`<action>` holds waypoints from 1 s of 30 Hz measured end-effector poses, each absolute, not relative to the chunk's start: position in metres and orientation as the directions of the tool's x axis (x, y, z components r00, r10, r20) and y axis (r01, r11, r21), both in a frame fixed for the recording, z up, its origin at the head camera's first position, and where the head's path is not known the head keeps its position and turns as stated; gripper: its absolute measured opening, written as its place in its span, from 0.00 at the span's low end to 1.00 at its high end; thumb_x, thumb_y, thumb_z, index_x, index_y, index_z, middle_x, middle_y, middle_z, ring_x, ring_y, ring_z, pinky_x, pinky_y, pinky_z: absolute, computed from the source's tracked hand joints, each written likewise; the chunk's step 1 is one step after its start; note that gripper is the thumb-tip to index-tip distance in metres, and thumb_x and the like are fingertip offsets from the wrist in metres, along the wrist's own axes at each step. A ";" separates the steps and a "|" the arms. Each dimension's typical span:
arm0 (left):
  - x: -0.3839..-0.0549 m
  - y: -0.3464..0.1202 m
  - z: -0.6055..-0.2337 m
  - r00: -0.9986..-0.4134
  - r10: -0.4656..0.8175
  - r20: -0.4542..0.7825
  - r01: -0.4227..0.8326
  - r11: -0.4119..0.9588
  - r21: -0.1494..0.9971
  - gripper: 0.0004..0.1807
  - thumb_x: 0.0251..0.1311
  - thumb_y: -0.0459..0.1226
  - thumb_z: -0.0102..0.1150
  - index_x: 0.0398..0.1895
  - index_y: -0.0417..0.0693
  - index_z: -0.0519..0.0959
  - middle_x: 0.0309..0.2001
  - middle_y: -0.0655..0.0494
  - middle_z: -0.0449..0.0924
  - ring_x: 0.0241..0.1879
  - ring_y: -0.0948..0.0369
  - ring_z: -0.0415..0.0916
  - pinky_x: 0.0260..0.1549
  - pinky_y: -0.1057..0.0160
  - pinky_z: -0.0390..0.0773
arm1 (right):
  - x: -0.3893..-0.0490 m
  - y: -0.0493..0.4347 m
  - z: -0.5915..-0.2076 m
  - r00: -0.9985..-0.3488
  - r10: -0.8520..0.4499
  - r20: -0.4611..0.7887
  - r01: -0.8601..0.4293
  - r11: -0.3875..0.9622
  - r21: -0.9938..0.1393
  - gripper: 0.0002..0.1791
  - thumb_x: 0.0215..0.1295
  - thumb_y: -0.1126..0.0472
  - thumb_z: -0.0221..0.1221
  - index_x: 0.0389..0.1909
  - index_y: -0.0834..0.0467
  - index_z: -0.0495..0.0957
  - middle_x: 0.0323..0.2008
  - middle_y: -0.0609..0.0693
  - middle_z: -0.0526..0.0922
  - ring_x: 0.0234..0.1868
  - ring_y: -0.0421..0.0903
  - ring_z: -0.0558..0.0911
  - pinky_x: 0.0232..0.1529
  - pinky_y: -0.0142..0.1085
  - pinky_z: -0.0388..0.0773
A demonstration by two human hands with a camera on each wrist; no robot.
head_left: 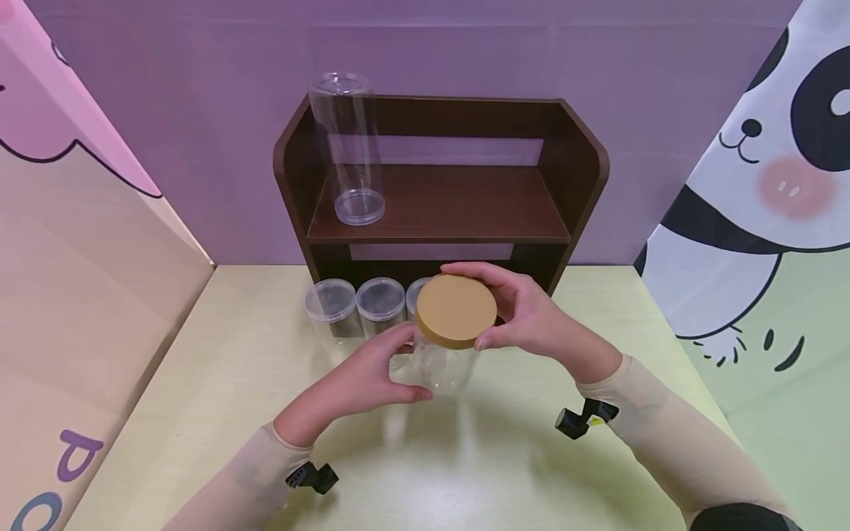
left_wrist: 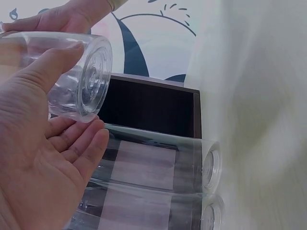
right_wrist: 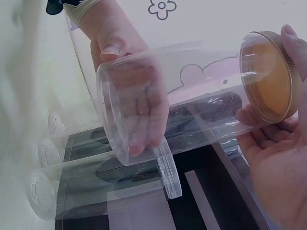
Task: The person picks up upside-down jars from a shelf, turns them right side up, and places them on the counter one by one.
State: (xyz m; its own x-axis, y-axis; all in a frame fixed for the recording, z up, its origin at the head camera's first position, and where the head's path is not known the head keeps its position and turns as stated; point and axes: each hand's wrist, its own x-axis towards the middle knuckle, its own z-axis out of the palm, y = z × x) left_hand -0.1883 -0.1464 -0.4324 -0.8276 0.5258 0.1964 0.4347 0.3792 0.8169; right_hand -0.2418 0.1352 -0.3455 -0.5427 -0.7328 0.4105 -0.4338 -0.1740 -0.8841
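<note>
A clear plastic jar with a tan screw lid (head_left: 456, 311) is tilted above the table in front of the shelf. My right hand (head_left: 524, 310) grips it around the lid, thumb on the near side and fingers on the far side. Beside the jar's lower end is my left hand (head_left: 368, 372), with spread, fairly straight fingers. In the left wrist view, its thumb overlaps the jar's wall (left_wrist: 72, 91), and its fingertips lie right at the bottom rim. Seen through the clear wall in the right wrist view, the left fingers (right_wrist: 144, 112) lie behind the jar.
Clear jars with see-through lids, one of them a lidded jar (head_left: 381, 299), stand in a row before a dark brown shelf (head_left: 438, 199). A tall clear jar (head_left: 358, 208) stands at the shelf's left. Printed cloth walls enclose the pale table (head_left: 219, 354).
</note>
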 end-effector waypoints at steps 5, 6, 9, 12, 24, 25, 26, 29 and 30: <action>-0.188 -0.149 -0.430 -0.819 0.534 0.208 0.439 0.351 0.827 0.44 0.55 0.36 0.87 0.75 0.55 0.75 0.72 0.64 0.76 0.72 0.60 0.73 0.72 0.58 0.77 | -0.242 0.136 -0.346 -0.550 -0.719 0.425 -0.444 -0.180 -0.878 0.59 0.58 0.40 0.82 0.78 0.72 0.68 0.71 0.53 0.81 0.69 0.50 0.80 0.67 0.38 0.81; -0.187 -0.149 -0.428 -0.820 0.533 0.210 0.438 0.347 0.829 0.44 0.55 0.36 0.87 0.75 0.54 0.75 0.71 0.63 0.76 0.72 0.59 0.74 0.71 0.58 0.77 | -0.241 0.136 -0.346 -0.553 -0.716 0.425 -0.445 -0.178 -0.878 0.59 0.58 0.40 0.82 0.78 0.72 0.67 0.70 0.53 0.81 0.69 0.49 0.80 0.67 0.38 0.81; -0.185 -0.154 -0.424 -0.826 0.521 0.216 0.438 0.350 0.828 0.42 0.56 0.36 0.86 0.74 0.53 0.75 0.70 0.61 0.77 0.71 0.57 0.76 0.72 0.59 0.77 | -0.241 0.138 -0.346 -0.565 -0.709 0.422 -0.447 -0.166 -0.879 0.60 0.58 0.39 0.82 0.78 0.72 0.67 0.69 0.51 0.81 0.68 0.49 0.80 0.66 0.38 0.82; -0.184 -0.160 -0.416 -0.822 0.508 0.260 0.473 0.353 0.807 0.39 0.59 0.35 0.85 0.73 0.50 0.77 0.69 0.57 0.79 0.69 0.56 0.79 0.71 0.57 0.78 | -0.240 0.141 -0.347 -0.569 -0.705 0.423 -0.453 -0.161 -0.877 0.60 0.58 0.38 0.82 0.78 0.72 0.67 0.69 0.50 0.82 0.67 0.48 0.81 0.65 0.37 0.83; -0.195 -0.211 -0.370 -0.827 0.146 0.542 0.556 0.343 0.757 0.20 0.66 0.23 0.73 0.60 0.39 0.83 0.55 0.50 0.86 0.54 0.53 0.84 0.57 0.67 0.83 | -0.243 0.147 -0.351 -0.585 -0.686 0.433 -0.455 -0.165 -0.875 0.60 0.58 0.38 0.82 0.78 0.73 0.67 0.69 0.50 0.81 0.66 0.47 0.81 0.64 0.35 0.83; -0.197 -0.214 -0.368 -0.828 0.109 0.551 0.550 0.350 0.758 0.19 0.67 0.24 0.73 0.60 0.37 0.83 0.55 0.50 0.86 0.54 0.54 0.84 0.57 0.68 0.83 | -0.243 0.148 -0.352 -0.585 -0.686 0.433 -0.456 -0.164 -0.875 0.60 0.58 0.38 0.82 0.78 0.73 0.67 0.69 0.50 0.81 0.66 0.47 0.81 0.64 0.35 0.83; -0.198 -0.218 -0.366 -0.827 0.075 0.557 0.544 0.355 0.760 0.18 0.68 0.24 0.72 0.59 0.36 0.83 0.54 0.49 0.86 0.53 0.56 0.84 0.56 0.69 0.82 | -0.243 0.148 -0.352 -0.585 -0.685 0.433 -0.456 -0.164 -0.875 0.60 0.58 0.38 0.82 0.78 0.73 0.67 0.69 0.50 0.81 0.66 0.47 0.81 0.64 0.35 0.83; -0.203 -0.226 -0.361 -0.819 -0.033 0.573 0.521 0.376 0.766 0.18 0.69 0.26 0.72 0.60 0.35 0.82 0.54 0.48 0.86 0.53 0.60 0.83 0.55 0.70 0.81 | -0.243 0.149 -0.352 -0.584 -0.683 0.439 -0.457 -0.171 -0.873 0.60 0.58 0.39 0.82 0.78 0.73 0.67 0.69 0.50 0.81 0.66 0.47 0.81 0.64 0.35 0.82; -0.205 -0.228 -0.360 -0.812 -0.071 0.579 0.514 0.381 0.769 0.18 0.70 0.27 0.72 0.60 0.35 0.82 0.54 0.48 0.86 0.52 0.61 0.83 0.54 0.70 0.81 | -0.243 0.150 -0.353 -0.585 -0.681 0.440 -0.457 -0.171 -0.873 0.59 0.58 0.39 0.82 0.78 0.73 0.67 0.69 0.50 0.81 0.66 0.47 0.81 0.64 0.35 0.82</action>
